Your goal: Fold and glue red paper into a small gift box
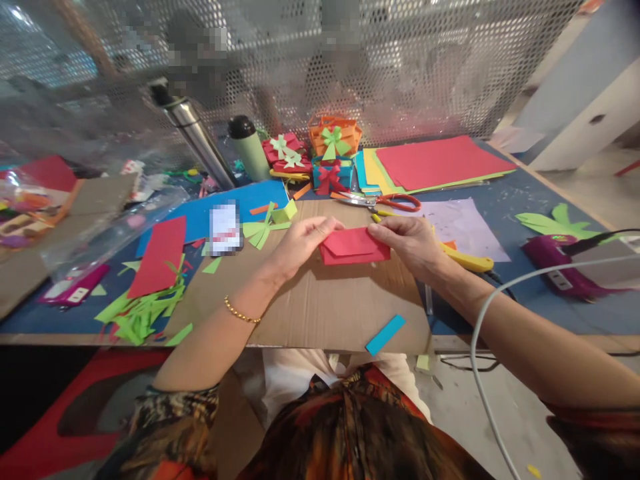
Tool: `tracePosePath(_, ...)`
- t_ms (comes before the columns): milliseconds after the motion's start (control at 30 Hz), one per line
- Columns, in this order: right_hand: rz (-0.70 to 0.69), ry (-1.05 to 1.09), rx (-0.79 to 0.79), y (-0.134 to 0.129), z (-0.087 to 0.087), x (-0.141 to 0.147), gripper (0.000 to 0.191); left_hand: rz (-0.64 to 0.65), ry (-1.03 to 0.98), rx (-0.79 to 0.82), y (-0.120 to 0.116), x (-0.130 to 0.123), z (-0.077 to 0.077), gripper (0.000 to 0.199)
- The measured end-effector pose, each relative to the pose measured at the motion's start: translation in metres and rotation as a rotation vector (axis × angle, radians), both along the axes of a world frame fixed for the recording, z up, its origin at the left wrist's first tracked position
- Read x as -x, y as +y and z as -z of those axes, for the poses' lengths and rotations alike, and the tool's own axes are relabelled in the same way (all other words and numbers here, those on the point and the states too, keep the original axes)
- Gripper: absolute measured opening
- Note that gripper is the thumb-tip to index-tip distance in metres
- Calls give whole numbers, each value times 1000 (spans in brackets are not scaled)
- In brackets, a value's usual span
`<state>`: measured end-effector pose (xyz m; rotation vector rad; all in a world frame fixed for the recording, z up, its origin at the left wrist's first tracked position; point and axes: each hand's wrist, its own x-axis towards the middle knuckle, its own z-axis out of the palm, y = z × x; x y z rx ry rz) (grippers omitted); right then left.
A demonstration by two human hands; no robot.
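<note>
A folded piece of red paper (354, 245) is held level between both my hands, over the brown cardboard sheet (300, 307). My left hand (311, 241) pinches its left end, thumb on top. At the right end, my right hand (407, 241) grips the upper corner with thumb and fingers; the fingers behind the paper are hidden. Scissors with red handles (400, 202) lie just beyond my hands. A yellow-handled tool (467, 259) sits beside my right wrist. Close to my left hand are a pale green paper bow (263, 230) and a small green paper box (285, 212).
Small finished paper boxes with bows (334, 175) stand at the back, near a steel flask (203, 143) and a green bottle (250, 148). Stacked coloured sheets (440, 163) lie back right. Left are a phone (225, 228) and green scraps (145, 310). A white cable (477, 347) crosses my right forearm.
</note>
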<state>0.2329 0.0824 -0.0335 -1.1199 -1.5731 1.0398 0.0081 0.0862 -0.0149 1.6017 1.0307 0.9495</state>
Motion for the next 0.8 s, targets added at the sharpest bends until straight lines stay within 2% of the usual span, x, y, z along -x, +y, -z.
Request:
tracePosePath(133, 3, 60, 34, 2, 0, -6, 60, -47, -53, 55, 5, 4, -1, 62)
tracePosePath(333, 31, 63, 28, 3, 1, -4, 59, -69, 16, -20, -1, 0, -3, 47)
tracePosePath(667, 36, -29, -56, 5, 3, -7, 56, -87, -10, -52, 0, 1, 3, 46)
tracePosePath(800, 25, -33, -43, 10, 2, -5, 57, -45, -19, -16, 5, 1, 5, 50)
